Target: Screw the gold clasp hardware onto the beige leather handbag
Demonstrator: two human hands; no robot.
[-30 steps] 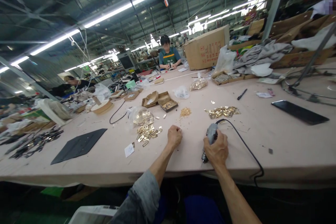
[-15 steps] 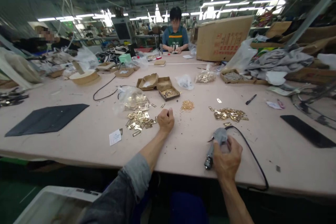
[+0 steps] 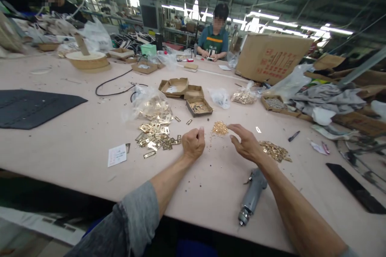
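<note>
My left hand is closed in a fist above the table, just right of a heap of gold metal plates with rectangular slots; what it holds, if anything, is hidden. My right hand is open, fingers stretched toward a small pile of tiny gold pieces, its fingertips at the pile's right edge. A grey electric screwdriver lies on the table below my right forearm, its tip toward the near edge. Behind my right wrist lies a second heap of gold plates.
Beyond the piles stand open cardboard boxes and a clear bag of gold plates. A white printed card lies left. Black flat pieces rest at both sides. A pen lies right. Across the table a co-worker sits near a large carton.
My right hand has let go of the electric screwdriver and moved up and left to the tiny gold pieces. My left hand stays in a fist. The camera view has shifted and tilted.
</note>
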